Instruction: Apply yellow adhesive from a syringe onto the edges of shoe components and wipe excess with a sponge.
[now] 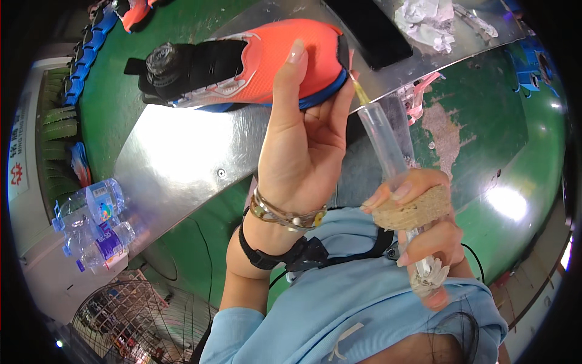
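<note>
An orange running shoe (321, 51) with a black collar and a blue sole is in my left hand (297, 145). The thumb presses on its upper, while the fingers go beneath the toe end. Clear crumpled plastic fills the shoe's opening (163, 59). My right hand (433, 236) grips a clear syringe (386, 136) with a yellowish narrow nozzle (361, 92). The nozzle's tip is close to the sole edge at the toe; whether it touches, I cannot tell. A tan, rough-looking piece (412, 209) surrounds the barrel under my fingers. Wrapping covers the plunger end (429, 276).
A shiny metal bench (200, 173) lies beneath the shoe. At the far right are a black flat slab (370, 33) and crumpled white paper (424, 24). Several plastic bottles (100, 224) stand left, above a wire guard (130, 324). Pink strips (418, 100) hang off the bench edge.
</note>
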A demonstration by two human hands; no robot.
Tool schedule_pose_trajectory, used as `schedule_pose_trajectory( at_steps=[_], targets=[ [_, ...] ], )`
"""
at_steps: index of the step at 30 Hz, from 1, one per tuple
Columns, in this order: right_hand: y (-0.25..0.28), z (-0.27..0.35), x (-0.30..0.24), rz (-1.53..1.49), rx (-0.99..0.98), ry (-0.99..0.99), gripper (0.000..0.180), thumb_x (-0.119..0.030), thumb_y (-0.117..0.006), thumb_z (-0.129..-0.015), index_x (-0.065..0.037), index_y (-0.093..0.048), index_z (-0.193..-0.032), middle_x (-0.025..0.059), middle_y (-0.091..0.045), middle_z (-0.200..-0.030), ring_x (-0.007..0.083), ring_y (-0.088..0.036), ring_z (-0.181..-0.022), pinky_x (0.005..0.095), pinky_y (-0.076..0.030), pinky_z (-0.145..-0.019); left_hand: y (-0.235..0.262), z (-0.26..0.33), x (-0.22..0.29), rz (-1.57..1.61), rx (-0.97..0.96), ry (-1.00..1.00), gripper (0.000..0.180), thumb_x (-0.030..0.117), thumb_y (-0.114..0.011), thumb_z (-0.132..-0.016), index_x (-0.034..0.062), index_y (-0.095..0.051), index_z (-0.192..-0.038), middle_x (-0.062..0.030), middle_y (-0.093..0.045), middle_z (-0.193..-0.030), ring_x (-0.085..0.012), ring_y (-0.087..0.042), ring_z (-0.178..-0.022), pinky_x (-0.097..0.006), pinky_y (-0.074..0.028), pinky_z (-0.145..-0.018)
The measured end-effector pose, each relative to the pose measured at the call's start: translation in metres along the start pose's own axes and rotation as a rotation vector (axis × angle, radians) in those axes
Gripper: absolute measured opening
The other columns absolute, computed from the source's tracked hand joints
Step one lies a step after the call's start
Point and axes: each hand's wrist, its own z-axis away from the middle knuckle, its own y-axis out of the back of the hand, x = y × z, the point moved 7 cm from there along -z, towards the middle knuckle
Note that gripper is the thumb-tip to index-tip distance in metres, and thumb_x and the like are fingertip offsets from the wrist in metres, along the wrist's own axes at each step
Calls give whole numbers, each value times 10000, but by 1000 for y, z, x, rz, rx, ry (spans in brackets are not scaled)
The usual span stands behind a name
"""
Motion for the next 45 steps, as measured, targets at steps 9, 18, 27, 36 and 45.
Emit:
schedule_pose_trajectory(
  at_steps=[9, 18, 27, 36, 45],
  targets=[
    [83, -16, -32, 290, 507, 198, 484, -629, -524, -705, -150, -492, -766, 212, -350, -1231, 362, -374, -1103, 492, -298, -914, 80, -66, 218, 88, -52, -349, 452, 210, -675, -776, -16, -501, -1127, -133, -546, -1144, -294, -530, -1082, -300, -488, -914],
    [150, -49, -2, 471, 578, 286, 465, -522, -417, -761, -60, -435, -811, 279, -390, -1156, 363, -321, -1176, 504, -319, -917, 220, -59, 540, -141, 547, -1339, 306, 216, -531, -823, -3, -550, -1035, -106, -607, -1004, -221, -583, -909, -315, -513, -751],
    [206, -50, 53, 130, 902, 112, 432, -460, -417, -783, -34, -434, -851, 262, -289, -1289, 358, -331, -1191, 466, -249, -994, 108, -238, 448, -508, 286, -513, 723, 443, -482, -881, -55, -189, -1315, -233, -419, -1270, -348, -498, -1112, -410, -440, -934],
    [198, -39, 38, 92, 892, 146, 522, -536, -465, -761, -36, -496, -907, 205, -311, -1302, 333, -396, -1108, 437, -323, -918, 96, -315, 493, -573, 415, -973, 490, 396, -473, -900, 70, -390, -1257, -155, -512, -1184, -316, -550, -1021, -440, -529, -794],
    [194, -37, 32, 117, 635, 53, 541, -590, -421, -762, -53, -477, -793, 195, -407, -1155, 299, -429, -1032, 423, -354, -852, 67, -93, 302, -803, -310, -640, 480, 299, -489, -902, 95, -326, -1305, -158, -395, -1324, -299, -391, -1229, -448, -355, -1012]
  ],
)
